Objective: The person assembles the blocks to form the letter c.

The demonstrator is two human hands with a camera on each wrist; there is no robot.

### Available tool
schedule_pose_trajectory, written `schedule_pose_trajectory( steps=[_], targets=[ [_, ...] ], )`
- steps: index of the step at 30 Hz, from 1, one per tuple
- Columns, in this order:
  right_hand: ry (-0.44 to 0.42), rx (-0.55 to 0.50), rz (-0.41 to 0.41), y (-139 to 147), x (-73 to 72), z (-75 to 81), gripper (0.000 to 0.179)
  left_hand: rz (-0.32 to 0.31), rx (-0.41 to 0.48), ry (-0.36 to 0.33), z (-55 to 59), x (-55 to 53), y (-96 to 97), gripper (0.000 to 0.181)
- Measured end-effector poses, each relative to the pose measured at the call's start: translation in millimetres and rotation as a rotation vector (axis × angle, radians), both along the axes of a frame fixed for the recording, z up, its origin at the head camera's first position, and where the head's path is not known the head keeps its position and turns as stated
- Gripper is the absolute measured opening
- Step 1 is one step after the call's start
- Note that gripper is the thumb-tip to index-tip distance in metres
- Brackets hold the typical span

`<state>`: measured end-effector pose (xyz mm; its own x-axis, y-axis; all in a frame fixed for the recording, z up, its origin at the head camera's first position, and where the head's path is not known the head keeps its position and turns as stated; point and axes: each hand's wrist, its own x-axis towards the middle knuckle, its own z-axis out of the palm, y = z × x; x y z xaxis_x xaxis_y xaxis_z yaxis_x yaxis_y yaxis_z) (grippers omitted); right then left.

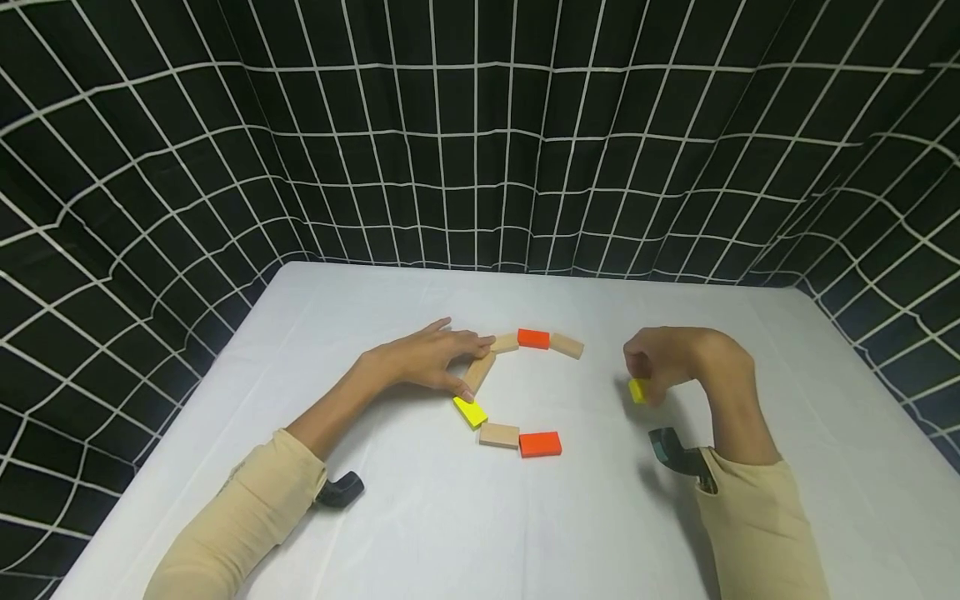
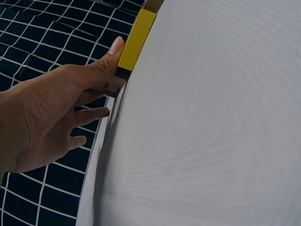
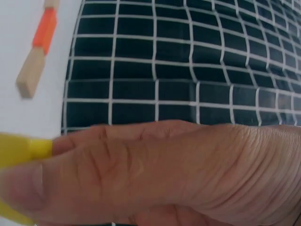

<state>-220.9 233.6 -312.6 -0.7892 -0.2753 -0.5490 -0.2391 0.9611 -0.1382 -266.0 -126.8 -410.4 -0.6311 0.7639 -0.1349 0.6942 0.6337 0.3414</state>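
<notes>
Several small rectangular blocks lie flat in an open curve on the white table. My left hand (image 1: 431, 358) spans a plain wooden block (image 1: 480, 372) on the curve's left side, pinching it between thumb and fingertips near its two ends. Against that thumb lies a yellow block (image 1: 470, 412), also visible in the left wrist view (image 2: 137, 40). Off to the right, my right hand (image 1: 667, 362) pinches another yellow block (image 1: 637, 392) between thumb and fingers, apart from the curve. That block is partly hidden by the thumb in the right wrist view.
The curve's upper arm has a plain block (image 1: 505, 342), an orange-red block (image 1: 533, 338) and another plain block (image 1: 567, 345). Its lower arm has a plain block (image 1: 498, 435) and an orange-red block (image 1: 540, 444). Black grid-patterned cloth (image 1: 487, 150) surrounds the white table (image 1: 420, 525).
</notes>
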Motion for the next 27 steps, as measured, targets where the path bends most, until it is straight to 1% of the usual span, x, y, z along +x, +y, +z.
schedule_pose_trajectory(
  steps=[5, 10, 14, 18, 21, 27],
  targets=[
    [0.010, -0.011, 0.039, -16, 6.4, 4.4, 0.027, 0.004, 0.002, -0.006, 0.5, 0.7, 0.3, 0.082],
    [0.002, 0.026, 0.091, -35, 11.9, 3.3, 0.027, 0.014, -0.007, 0.001, 0.4, 0.9, 1.5, 0.081],
    [-0.034, 0.073, 0.119, -56, 15.3, -3.3, 0.030, 0.018, -0.017, -0.001, 1.1, 0.9, 1.7, 0.082],
    [-0.065, 0.105, 0.149, -74, 17.5, -12.0, 0.031, 0.009, -0.010, 0.002, 2.6, 0.1, 2.0, 0.082],
    [-0.083, 0.117, 0.169, -84, 19.1, -18.5, 0.031, 0.007, -0.007, -0.002, 2.5, -0.5, 1.3, 0.081],
    [-0.120, 0.145, 0.182, -98, 21.1, -31.1, 0.033, 0.012, -0.009, -0.001, 0.0, -0.7, 0.3, 0.082]
  ],
)
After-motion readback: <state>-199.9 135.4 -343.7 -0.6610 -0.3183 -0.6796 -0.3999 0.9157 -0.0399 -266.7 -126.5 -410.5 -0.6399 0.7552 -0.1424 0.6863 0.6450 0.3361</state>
